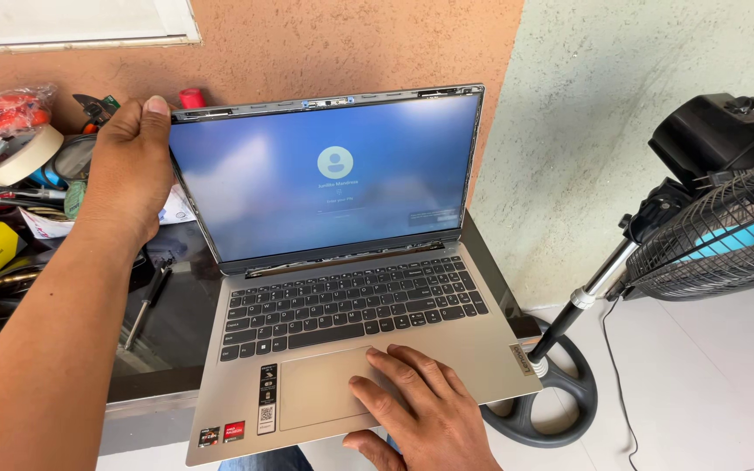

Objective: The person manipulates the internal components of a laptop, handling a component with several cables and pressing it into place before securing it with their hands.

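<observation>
Left hand (128, 170) closed on the laptop (351, 288) screen corner, right hand (421, 406) flat on its touchpad; screwdriver (147, 305) left, fan (709, 227) right.

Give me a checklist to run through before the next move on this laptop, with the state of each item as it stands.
1. Left hand grips the top left corner of the screen: ok.
2. Right hand rests on the touchpad, pressing the base down: ok.
3. Screen lit and showing a picture: ok.
4. Screen frame fitted all round: not ok, the bezel is off and bare edges show along the top and sides.
5. Laptop base fully on the table: not ok, the front edge hangs over the table edge.
6. Screwdriver lying left of the laptop, apart from it: ok.
</observation>
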